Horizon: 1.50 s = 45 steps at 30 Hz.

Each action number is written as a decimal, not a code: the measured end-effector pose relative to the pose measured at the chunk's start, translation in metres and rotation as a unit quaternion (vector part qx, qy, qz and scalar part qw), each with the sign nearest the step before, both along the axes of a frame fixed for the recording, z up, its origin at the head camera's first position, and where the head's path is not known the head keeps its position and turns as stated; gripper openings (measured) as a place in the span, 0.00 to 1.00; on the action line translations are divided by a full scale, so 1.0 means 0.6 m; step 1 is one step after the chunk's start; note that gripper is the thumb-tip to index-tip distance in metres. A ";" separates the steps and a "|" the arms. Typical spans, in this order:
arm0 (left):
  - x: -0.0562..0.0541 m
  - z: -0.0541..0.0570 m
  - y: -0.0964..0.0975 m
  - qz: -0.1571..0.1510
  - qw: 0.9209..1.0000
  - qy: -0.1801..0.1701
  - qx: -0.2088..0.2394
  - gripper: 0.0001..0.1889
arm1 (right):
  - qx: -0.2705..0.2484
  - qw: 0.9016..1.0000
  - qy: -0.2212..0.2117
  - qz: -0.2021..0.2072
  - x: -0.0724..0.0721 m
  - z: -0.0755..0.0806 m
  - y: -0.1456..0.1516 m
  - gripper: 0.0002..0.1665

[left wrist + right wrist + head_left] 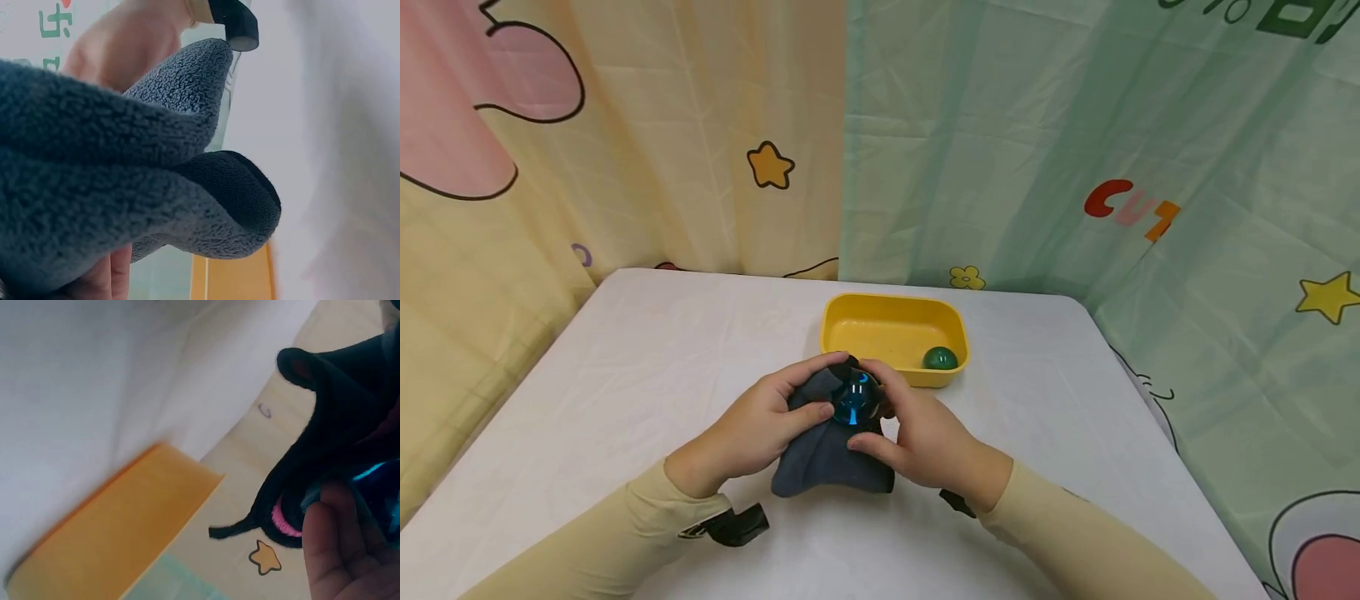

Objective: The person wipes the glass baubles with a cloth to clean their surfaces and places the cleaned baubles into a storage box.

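Observation:
A shiny, clear blue ball (pixel 856 398) sits between both hands, against a fuzzy dark grey-blue cloth (pixel 835 462). My left hand (pixel 771 425) grips the cloth from the left, its thumb at the side of the ball and its fingers along the cloth's upper edge. From the right, my right hand (pixel 928 433) holds the ball, fingers over its far side and thumb below, near the cloth. The cloth droops beneath the ball in folds, which fill much of the left wrist view. Pink shows at one fold (pixel 286 519) in the right wrist view.
Just beyond the hands stands a yellow rectangular bin (pixel 880 329) on the white-covered table (pixel 685 350). In its near right corner lies a green ball (pixel 940 358). Patterned curtains (pixel 970 150) hang behind the table and along its sides.

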<state>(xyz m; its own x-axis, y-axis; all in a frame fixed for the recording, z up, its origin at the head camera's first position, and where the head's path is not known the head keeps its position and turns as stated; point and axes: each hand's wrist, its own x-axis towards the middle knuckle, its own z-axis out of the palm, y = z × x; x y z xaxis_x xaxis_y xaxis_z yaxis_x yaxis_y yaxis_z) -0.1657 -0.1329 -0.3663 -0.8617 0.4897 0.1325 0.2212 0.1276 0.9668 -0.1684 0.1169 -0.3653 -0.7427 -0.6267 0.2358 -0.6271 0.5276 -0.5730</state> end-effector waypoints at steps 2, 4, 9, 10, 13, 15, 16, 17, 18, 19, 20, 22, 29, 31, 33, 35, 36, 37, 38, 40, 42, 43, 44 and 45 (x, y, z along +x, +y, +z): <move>0.000 0.001 -0.001 -0.005 1.000 -0.005 0.011 0.30 | 0.019 0.999 0.035 0.011 -0.001 0.000 0.000 0.47; 0.000 0.001 -0.001 -0.008 1.000 -0.002 0.015 0.30 | 0.031 0.998 0.055 0.011 -0.001 0.000 0.000 0.44; 0.002 0.000 0.001 -0.020 1.000 0.003 0.006 0.31 | -0.032 0.996 -0.080 -0.013 -0.002 0.002 0.000 0.35; 0.003 0.000 0.002 -0.021 1.000 0.004 0.004 0.31 | -0.052 0.992 -0.112 -0.021 -0.002 0.002 0.000 0.32; 0.002 -0.001 0.003 -0.018 1.000 0.012 -0.003 0.31 | -0.083 0.986 -0.142 -0.032 -0.004 0.000 -0.001 0.28; 0.001 -0.001 0.003 -0.014 1.000 0.011 -0.008 0.31 | -0.064 0.992 -0.108 -0.032 -0.004 -0.001 -0.002 0.34; 0.000 -0.001 0.003 -0.012 1.000 0.010 -0.009 0.31 | -0.049 0.995 -0.084 -0.030 -0.004 -0.002 -0.002 0.38; 0.000 -0.001 0.002 -0.010 1.000 0.008 -0.008 0.31 | -0.035 0.997 -0.061 -0.025 -0.003 -0.002 -0.002 0.42; -0.001 0.000 0.002 -0.008 1.000 0.005 -0.008 0.31 | -0.021 0.999 -0.041 -0.022 -0.003 -0.002 -0.001 0.45; -0.001 0.000 0.001 -0.008 1.000 0.002 -0.006 0.31 | -0.009 1.000 -0.025 -0.017 -0.003 -0.001 -0.001 0.47; -0.001 0.001 0.001 -0.010 1.000 -0.002 -0.002 0.31 | 0.000 1.000 -0.012 -0.014 -0.003 0.000 -0.001 0.47; 0.000 0.002 0.001 -0.012 1.000 -0.005 0.003 0.31 | 0.010 1.000 0.005 -0.010 -0.003 0.002 -0.001 0.44; 0.001 0.003 0.003 -0.016 1.000 -0.005 -0.002 0.30 | -0.071 0.988 -0.130 -0.033 -0.007 0.004 0.001 0.29; 0.001 0.002 0.003 -0.016 1.000 -0.005 -0.003 0.30 | -0.084 0.986 -0.139 -0.032 -0.007 0.004 0.001 0.27; 0.000 0.001 0.003 -0.015 1.000 -0.001 -0.006 0.30 | -0.063 0.992 -0.104 -0.024 -0.007 0.004 0.002 0.34; 0.000 0.001 0.003 -0.011 1.000 0.003 -0.008 0.30 | -0.032 0.998 -0.049 -0.017 -0.006 0.004 0.003 0.42; -0.001 0.001 0.003 -0.008 1.000 0.006 -0.009 0.30 | -0.013 1.000 -0.019 -0.014 -0.006 0.004 0.003 0.45; -0.001 0.001 0.003 -0.007 1.000 0.006 -0.006 0.30 | 0.002 1.000 0.002 -0.010 -0.005 0.005 0.003 0.47; -0.001 0.001 0.003 -0.008 1.000 0.006 -0.004 0.30 | 0.015 1.000 0.016 -0.009 -0.005 0.005 0.003 0.47; -0.002 0.002 0.002 -0.007 1.000 0.006 0.002 0.30 | 0.030 0.999 0.039 -0.008 -0.005 0.006 0.003 0.44; -0.002 0.002 0.003 -0.010 1.000 0.006 0.007 0.30 | 0.037 0.998 0.048 -0.009 -0.005 0.008 0.002 0.41; -0.002 0.002 0.003 -0.011 1.000 0.006 0.008 0.30 | 0.033 0.998 0.043 -0.012 -0.006 0.009 0.002 0.41; -0.001 0.002 0.003 -0.013 1.000 0.005 0.007 0.30 | 0.028 0.999 0.033 -0.016 -0.006 0.009 0.003 0.40; -0.001 0.002 0.003 -0.014 1.000 0.004 0.008 0.30 | 0.015 1.000 0.015 -0.018 -0.006 0.009 0.003 0.39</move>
<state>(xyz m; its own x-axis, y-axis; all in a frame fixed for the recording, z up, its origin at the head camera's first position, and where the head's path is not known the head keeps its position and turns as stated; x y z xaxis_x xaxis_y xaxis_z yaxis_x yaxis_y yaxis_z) -0.1664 -0.1311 -0.3649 -0.8465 0.5115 0.1477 0.2328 0.1060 0.9667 -0.1722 0.1185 -0.3599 -0.7583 -0.6064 0.2392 -0.6233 0.5671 -0.5384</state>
